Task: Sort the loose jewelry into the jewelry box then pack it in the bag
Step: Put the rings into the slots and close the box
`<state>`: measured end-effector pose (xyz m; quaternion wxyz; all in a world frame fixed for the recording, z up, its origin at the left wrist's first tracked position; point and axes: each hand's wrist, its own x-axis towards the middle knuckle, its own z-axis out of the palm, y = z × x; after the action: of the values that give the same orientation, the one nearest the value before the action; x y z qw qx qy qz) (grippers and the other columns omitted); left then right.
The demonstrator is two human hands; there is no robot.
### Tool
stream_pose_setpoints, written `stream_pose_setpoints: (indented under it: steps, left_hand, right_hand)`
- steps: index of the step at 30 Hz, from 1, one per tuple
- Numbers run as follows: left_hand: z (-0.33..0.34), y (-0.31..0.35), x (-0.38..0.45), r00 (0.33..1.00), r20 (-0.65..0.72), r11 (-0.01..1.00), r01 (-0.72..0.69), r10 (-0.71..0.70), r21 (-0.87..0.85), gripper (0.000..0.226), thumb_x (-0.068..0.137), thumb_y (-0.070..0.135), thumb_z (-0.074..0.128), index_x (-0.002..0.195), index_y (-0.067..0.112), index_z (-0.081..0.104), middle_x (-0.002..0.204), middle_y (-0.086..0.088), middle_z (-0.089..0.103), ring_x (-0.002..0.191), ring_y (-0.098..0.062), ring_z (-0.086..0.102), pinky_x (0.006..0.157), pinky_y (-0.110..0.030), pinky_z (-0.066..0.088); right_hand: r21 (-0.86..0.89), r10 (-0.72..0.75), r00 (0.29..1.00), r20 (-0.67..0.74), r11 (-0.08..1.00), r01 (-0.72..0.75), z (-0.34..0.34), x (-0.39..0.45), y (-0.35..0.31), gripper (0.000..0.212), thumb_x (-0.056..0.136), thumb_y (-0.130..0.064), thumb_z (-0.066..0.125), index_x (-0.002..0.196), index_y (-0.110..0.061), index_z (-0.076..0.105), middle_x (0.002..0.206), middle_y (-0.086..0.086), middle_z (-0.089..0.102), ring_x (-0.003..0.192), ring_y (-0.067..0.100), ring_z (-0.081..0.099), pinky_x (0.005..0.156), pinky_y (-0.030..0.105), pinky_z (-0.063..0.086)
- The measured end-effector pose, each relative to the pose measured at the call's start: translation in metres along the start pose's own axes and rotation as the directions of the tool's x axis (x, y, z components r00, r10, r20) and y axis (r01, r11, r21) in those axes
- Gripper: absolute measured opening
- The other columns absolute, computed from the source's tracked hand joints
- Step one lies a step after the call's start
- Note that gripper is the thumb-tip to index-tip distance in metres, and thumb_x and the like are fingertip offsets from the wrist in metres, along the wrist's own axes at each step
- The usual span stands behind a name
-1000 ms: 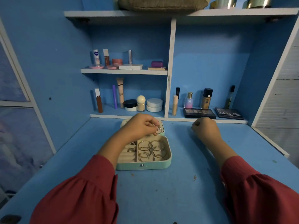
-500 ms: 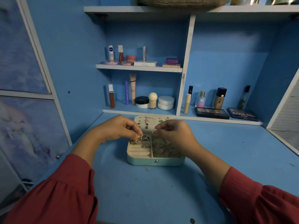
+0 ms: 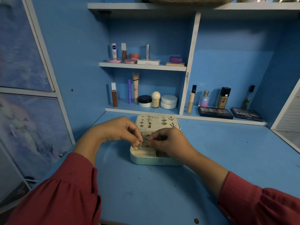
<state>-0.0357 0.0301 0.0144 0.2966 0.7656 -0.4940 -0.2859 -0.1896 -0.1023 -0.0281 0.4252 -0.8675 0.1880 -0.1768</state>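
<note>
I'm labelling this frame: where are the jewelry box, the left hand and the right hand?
jewelry box [image 3: 151, 161]: head view, mint front wall.
left hand [image 3: 116, 129]: head view, back of hand.
right hand [image 3: 168, 142]: head view, back of hand.
</note>
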Motion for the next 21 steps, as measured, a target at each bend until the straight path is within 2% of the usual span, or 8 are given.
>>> stream_pose_setpoints:
  steps: [6,9,14,19,21]
  left_hand:
    - [0.0009,0.0002,0.0009,1.000,0.004,1.000,0.002,-0.002,0.000,0.015,0.076,0.002,0.074,0.088,0.010,0.076,0.084,-0.008,0.074,0.082,-0.015,0.069,0.082,-0.022,0.053]
    - [0.0016,0.0005,0.0005,1.000,0.020,1.000,0.003,-0.003,-0.006,0.013,0.075,0.003,0.076,0.085,0.011,0.076,0.083,-0.006,0.074,0.081,-0.012,0.069,0.082,-0.021,0.051]
    - [0.0016,-0.0009,0.0010,1.000,0.024,1.000,0.017,-0.017,0.015,0.013,0.074,0.007,0.078,0.085,0.014,0.078,0.083,-0.002,0.075,0.082,-0.007,0.069,0.084,-0.019,0.049]
    - [0.0021,-0.0005,0.0004,0.999,0.033,1.000,0.014,-0.015,0.026,0.012,0.074,0.007,0.078,0.084,0.014,0.077,0.081,-0.001,0.075,0.078,-0.005,0.068,0.084,-0.019,0.049]
    - [0.0022,-0.0007,0.0005,0.999,0.036,0.999,0.014,-0.015,0.032,0.012,0.074,0.007,0.078,0.083,0.014,0.076,0.078,0.001,0.074,0.076,-0.004,0.067,0.084,-0.021,0.050]
  right_hand:
    - [-0.037,-0.003,1.000,0.009,0.999,0.003,0.0010,0.0008,0.0012,0.003,0.078,-0.032,0.076,0.077,-0.033,0.074,0.076,-0.012,0.071,0.073,0.003,0.060,0.076,0.026,0.052]
    - [-0.076,-0.003,1.000,0.010,0.997,0.004,0.0019,0.0009,0.0019,0.005,0.078,-0.033,0.075,0.082,-0.029,0.075,0.077,-0.014,0.070,0.070,0.000,0.057,0.072,0.022,0.049]
    - [-0.079,-0.023,1.000,0.009,0.997,0.024,0.0014,-0.0001,0.0023,0.004,0.078,-0.032,0.076,0.079,-0.029,0.073,0.072,-0.019,0.067,0.063,-0.005,0.053,0.066,0.015,0.040]
    - [0.049,-0.010,1.000,0.001,0.999,0.010,-0.0002,-0.0017,0.0014,0.005,0.077,-0.029,0.077,0.075,-0.028,0.073,0.071,-0.010,0.068,0.064,-0.001,0.055,0.064,0.017,0.047]
    - [0.077,-0.018,0.999,0.036,0.997,0.015,-0.0026,-0.0030,-0.0009,0.007,0.075,-0.027,0.079,0.072,-0.028,0.073,0.070,-0.009,0.068,0.062,-0.003,0.054,0.062,0.014,0.045]
